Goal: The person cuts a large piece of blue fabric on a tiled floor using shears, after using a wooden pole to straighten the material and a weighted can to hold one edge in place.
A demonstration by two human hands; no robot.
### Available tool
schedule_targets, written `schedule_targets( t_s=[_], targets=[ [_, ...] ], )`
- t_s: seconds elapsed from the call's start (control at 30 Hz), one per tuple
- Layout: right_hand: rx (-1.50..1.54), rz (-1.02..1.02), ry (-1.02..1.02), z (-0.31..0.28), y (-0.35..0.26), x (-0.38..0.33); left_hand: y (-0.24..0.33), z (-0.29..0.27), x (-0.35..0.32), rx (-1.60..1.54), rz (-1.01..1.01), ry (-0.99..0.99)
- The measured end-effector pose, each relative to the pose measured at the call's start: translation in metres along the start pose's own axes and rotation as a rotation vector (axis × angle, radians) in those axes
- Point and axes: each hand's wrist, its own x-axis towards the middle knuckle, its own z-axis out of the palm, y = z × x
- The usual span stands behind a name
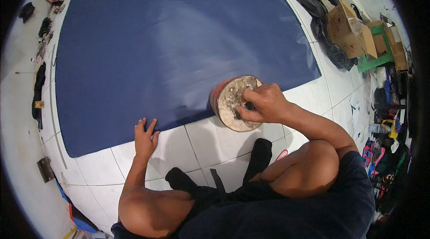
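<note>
A large dark blue sheet of cloth or similar material lies flat on the tiled floor in front of me. My left hand rests at its near edge, fingers spread and touching the blue surface. At the same edge, to the right, my right hand has its fingers curled on top of a round, can-like object. That object has a stained, mottled cream top and a reddish side, and it leans slightly. A dark spot in the middle of its top is partly hidden by my fingers.
White floor tiles run between the sheet and my feet. On the right stand an open cardboard box, a green plastic stand and black plastic bags, with cluttered cloth pieces below. A long thin strip lies left of the sheet.
</note>
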Motion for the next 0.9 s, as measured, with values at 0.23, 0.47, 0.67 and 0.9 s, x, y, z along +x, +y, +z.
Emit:
schedule_targets(
  t_s=[0.23,0.47,0.67,0.9],
  targets=[
    [0.092,0.267,0.027,0.026,0.039,0.049,-0.006,-0.007,0.001,-0.005,-0.047,-0.111],
    [0.122,0.423,-0.427,0.013,0.008,0.096,0.005,-0.072,0.028,-0.054,-0.277,-0.626],
    [0.096,0.459,-0.543,-0.045,0.001,0.105,0.073,-0.143,0.055,-0.534,-0.594,-0.209],
    [0.334,0.627,-0.500,-0.182,-0.166,0.135,0.157,-0.300,-0.067,-1.084,-0.602,-0.385]
  ],
)
